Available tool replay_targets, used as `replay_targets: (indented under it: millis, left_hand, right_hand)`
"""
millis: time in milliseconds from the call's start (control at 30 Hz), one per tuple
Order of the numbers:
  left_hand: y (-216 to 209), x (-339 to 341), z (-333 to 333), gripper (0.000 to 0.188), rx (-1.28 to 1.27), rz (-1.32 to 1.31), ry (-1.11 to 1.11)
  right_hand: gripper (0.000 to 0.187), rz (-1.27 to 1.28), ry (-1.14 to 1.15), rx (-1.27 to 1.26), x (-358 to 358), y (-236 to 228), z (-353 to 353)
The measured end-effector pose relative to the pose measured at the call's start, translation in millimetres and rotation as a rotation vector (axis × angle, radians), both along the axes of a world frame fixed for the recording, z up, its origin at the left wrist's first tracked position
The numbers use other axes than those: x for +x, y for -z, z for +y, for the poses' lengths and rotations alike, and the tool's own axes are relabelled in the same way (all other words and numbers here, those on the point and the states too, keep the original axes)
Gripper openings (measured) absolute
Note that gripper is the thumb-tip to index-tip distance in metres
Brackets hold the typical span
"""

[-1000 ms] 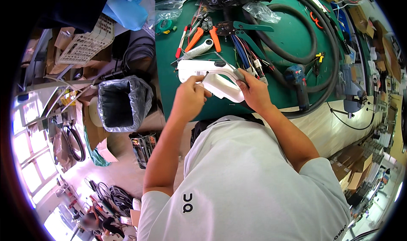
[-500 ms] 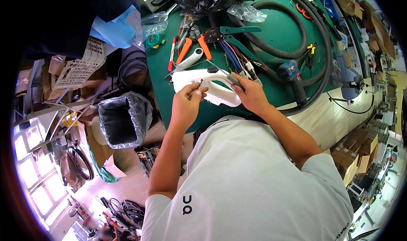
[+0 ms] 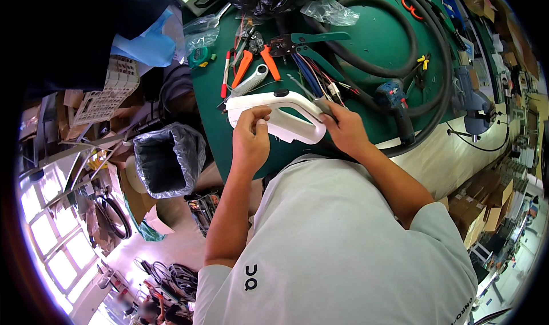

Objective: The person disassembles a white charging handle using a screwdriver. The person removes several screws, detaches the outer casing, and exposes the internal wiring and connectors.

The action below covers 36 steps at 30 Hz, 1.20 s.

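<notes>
A white handle-shaped plastic housing (image 3: pixel 286 100) with a looped grip and a black button lies across my lap side of the green table. Its right end is in my right hand (image 3: pixel 346 130), whose fingers close around it by a grey rod-like piece (image 3: pixel 324 106); what that piece is I cannot tell. My left hand (image 3: pixel 251 139) is against the housing's left part, with fingers curled and thumb drawn in. Anything small between those fingertips is hidden. A thin metal shaft (image 3: pixel 301 86) and bundled coloured wires (image 3: pixel 311 73) lie just beyond the housing.
Orange-handled pliers (image 3: pixel 269 62), a green-handled crimping tool (image 3: pixel 320 37), a grey-handled knife (image 3: pixel 251 80) and a green tape measure (image 3: pixel 199 57) lie on the table (image 3: pixel 223 136). A cordless drill (image 3: pixel 394 104) and coiled black cable (image 3: pixel 414 39) are right. A lined bin (image 3: pixel 197 153) stands left.
My left hand has turned slightly, its fingers curling in, and the small dark item at its fingertips no longer shows. The housing has shifted slightly left; my right hand keeps hold of its end.
</notes>
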<state>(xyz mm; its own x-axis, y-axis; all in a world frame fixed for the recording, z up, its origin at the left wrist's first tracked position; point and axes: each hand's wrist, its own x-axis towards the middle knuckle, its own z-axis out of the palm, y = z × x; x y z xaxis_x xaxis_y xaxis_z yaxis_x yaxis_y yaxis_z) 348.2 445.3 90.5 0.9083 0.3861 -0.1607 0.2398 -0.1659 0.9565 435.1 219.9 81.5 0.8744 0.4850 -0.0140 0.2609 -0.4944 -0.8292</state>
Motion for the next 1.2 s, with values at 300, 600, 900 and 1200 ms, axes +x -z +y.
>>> replay_targets:
  millis: [300,600,900,1200]
  left_hand:
    - [-1.9,14.1,6.4,0.017,-0.085,0.022,0.004]
    - [-7.9,20.0,8.7,0.015,-0.089,0.093,0.031]
    - [-5.5,21.0,8.6,0.013,-0.150,0.082,-0.005]
    - [-6.9,24.8,9.3,0.013,-0.148,0.083,0.001]
  right_hand:
    - [0.034,0.333,0.041,-0.326,-40.4,-14.3,-108.4]
    - [0.033,0.228,-0.135,-0.390,-19.5,-6.6,-103.8]
    - [0.034,0.201,-0.133,-0.272,-18.3,22.8,-93.9]
    - [0.035,-0.005,-0.129,-0.254,-6.8,29.2,-73.8]
